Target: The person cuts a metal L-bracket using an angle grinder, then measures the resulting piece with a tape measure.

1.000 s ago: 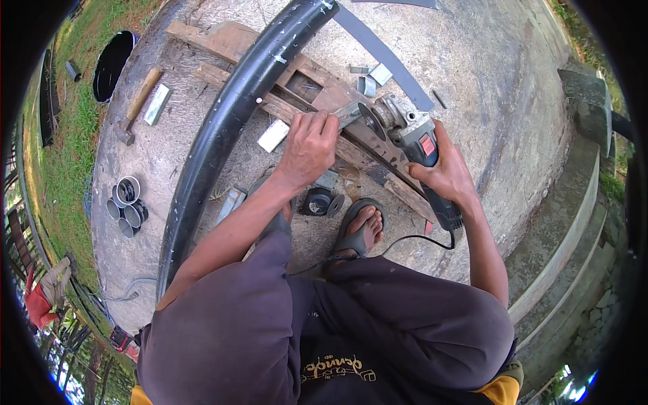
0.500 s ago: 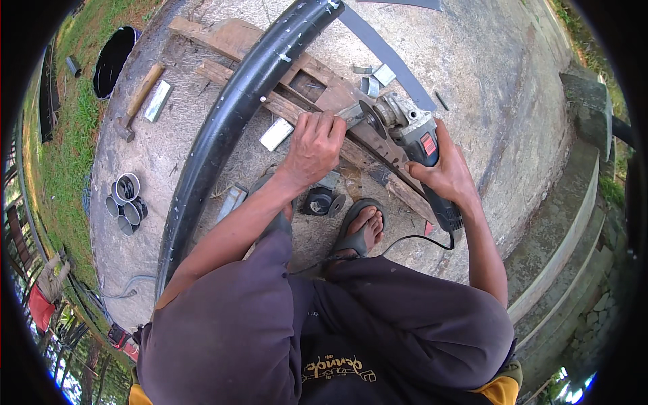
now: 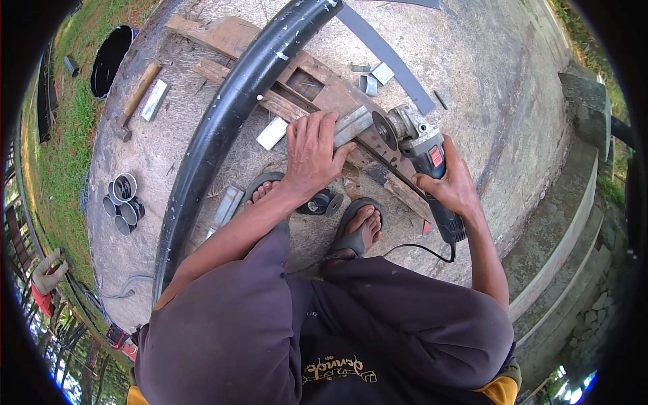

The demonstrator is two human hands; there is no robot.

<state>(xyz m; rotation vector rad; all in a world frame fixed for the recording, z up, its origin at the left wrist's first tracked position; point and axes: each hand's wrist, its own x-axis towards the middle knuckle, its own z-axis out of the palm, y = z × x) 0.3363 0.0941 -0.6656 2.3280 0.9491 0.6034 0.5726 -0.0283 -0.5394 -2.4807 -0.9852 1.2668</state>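
My right hand point(image 3: 451, 182) is wrapped round the body of an angle grinder point(image 3: 426, 150), whose dark cutting disc point(image 3: 385, 130) faces left. My left hand point(image 3: 314, 152) grips a short grey metal piece point(image 3: 354, 125), with the thumb along its near side and the fingers over its left end. That piece rests on the brown wooden frame point(image 3: 334, 98), its right end close to the disc. From this angle I cannot tell whether disc and metal touch. The grinder's black cord point(image 3: 422, 248) curves back between my legs.
A long black curved pipe point(image 3: 226, 111) crosses the frame on the left. A hammer point(image 3: 138, 98), metal offcuts point(image 3: 272, 133) and short round pipe pieces point(image 3: 126, 187) lie on the concrete. My sandalled foot point(image 3: 364, 226) is just below the frame. A gloved hand point(image 3: 50, 270) shows at far left.
The grinder has shifted slightly right and down. My left hand has turned, so its thumb now shows, and more of the metal piece is visible. The gloved hand at far left has risen.
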